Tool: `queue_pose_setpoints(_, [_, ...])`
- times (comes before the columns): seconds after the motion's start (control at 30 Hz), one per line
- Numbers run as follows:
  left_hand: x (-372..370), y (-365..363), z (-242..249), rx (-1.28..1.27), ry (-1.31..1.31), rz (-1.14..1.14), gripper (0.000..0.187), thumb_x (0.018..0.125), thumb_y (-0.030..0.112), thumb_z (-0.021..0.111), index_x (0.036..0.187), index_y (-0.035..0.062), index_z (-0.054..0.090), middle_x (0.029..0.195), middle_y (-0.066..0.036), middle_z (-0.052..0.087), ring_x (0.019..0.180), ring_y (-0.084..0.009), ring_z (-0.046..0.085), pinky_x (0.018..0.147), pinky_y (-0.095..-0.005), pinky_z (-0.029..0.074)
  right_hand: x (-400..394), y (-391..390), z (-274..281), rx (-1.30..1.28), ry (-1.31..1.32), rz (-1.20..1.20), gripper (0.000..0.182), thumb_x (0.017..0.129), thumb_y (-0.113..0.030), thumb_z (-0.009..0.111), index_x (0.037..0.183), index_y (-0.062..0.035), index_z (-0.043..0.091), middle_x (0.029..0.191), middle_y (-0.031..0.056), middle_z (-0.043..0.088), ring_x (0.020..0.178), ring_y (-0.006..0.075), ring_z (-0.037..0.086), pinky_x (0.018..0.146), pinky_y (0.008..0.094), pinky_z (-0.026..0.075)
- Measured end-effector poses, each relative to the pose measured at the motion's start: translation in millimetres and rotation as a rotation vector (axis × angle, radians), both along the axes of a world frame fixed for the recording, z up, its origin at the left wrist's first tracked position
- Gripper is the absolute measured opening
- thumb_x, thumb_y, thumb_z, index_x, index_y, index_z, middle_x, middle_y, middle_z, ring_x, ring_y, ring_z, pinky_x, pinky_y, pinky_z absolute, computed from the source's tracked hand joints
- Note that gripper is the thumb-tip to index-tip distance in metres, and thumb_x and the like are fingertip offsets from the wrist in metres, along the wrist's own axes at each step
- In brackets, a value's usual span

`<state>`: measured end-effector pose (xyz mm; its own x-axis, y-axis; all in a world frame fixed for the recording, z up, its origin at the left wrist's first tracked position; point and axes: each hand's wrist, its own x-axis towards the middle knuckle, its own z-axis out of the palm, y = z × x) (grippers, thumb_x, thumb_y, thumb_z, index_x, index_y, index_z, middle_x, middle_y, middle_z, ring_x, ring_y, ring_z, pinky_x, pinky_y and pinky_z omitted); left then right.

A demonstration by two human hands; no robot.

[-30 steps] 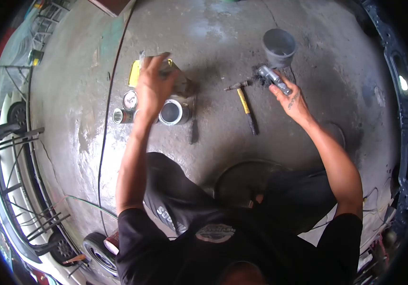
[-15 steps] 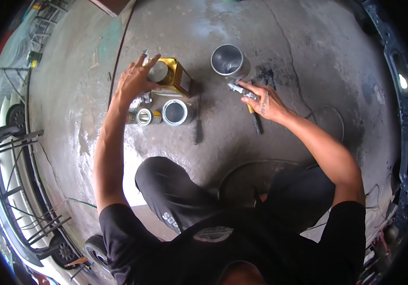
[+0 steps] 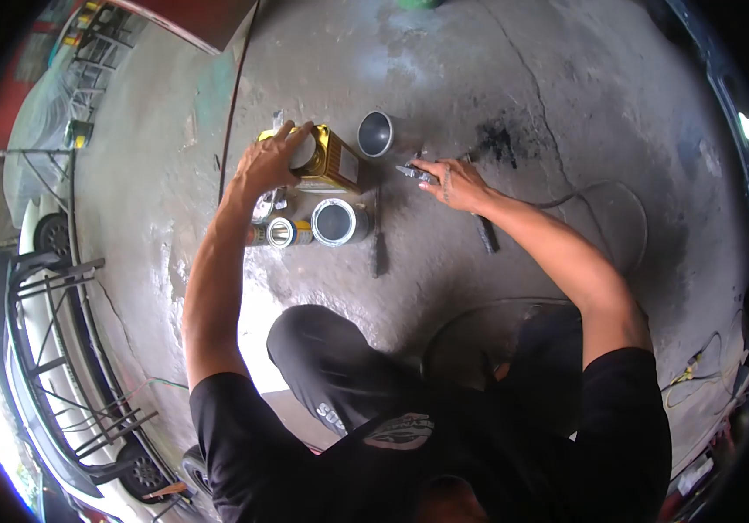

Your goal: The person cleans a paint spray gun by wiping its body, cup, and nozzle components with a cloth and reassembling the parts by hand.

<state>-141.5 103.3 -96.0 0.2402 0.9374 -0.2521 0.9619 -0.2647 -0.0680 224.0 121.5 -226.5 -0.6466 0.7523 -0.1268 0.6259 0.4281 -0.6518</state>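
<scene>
Now left hand [image 3: 267, 162] grips yellow can [image 3: 326, 159], right hand [image 3: 453, 184] holds tool [image 3: 415, 173]

Stained grey concrete floor [image 3: 566, 78], cracked, with a black smudge [image 3: 501, 139] on it. Thin dark cable [image 3: 233, 105] runs along the floor at left. White car [image 3: 30, 288] parked at far left, black metal tube frame [image 3: 52, 349] lying against it. Dark car body panel [image 3: 745, 174] along the right edge. Daylight patch on floor near centre-left.
</scene>
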Motion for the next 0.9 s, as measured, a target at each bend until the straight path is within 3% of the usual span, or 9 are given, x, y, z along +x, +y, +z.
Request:
queue_pose_setpoints(0.2, [5,5,-3,-0.024,-0.001,0.009,0.118,0.057,0.017,0.092,0.162,0.0276,0.039,0.156,-0.019,0.051,0.124,-0.0416,0.066,0.100,-0.0476,0.058,-5,4,-20,0.068,0.053,-0.034,0.049,0.098,-0.027,0.070,0.145,-0.0140,0.061,0.115,0.0209,0.074,0.103,0.0420,0.071,0.089,0.0478,0.057])
queue_pose_setpoints(0.37, [30,16,0,-0.029,0.075,-0.089,0.114,0.061,0.012,0.092,0.161,0.0265,0.039,0.150,-0.018,0.053,0.116,-0.0386,0.070,0.094,-0.0478,0.060,-2,5,-46,0.149,0.083,-0.061,0.049,0.098,-0.028,0.072,0.144,-0.0135,0.062,0.105,0.0221,0.074,0.093,0.0427,0.072,0.079,0.0499,0.056])
queue_pose_setpoints(0.6, [84,33,8,-0.085,0.238,-0.204,0.111,0.061,0.011,0.094,0.159,0.0267,0.043,0.140,-0.017,0.058,0.108,-0.0358,0.073,0.088,-0.0454,0.062,15,6,-35,0.077,0.000,-0.087,0.050,0.097,-0.030,0.072,0.144,-0.0156,0.062,0.107,0.0211,0.073,0.096,0.0413,0.071,0.081,0.0495,0.056])
queue_pose_setpoints(0.9, [116,53,-5,-0.062,0.258,-0.331,0.111,0.058,0.007,0.095,0.156,0.0246,0.046,0.133,-0.014,0.061,0.102,-0.0347,0.074,0.083,-0.0464,0.062,45,3,-21,0.030,-0.097,-0.104,0.050,0.096,-0.026,0.072,0.144,-0.0166,0.062,0.112,0.0177,0.075,0.103,0.0380,0.073,0.086,0.0478,0.057])
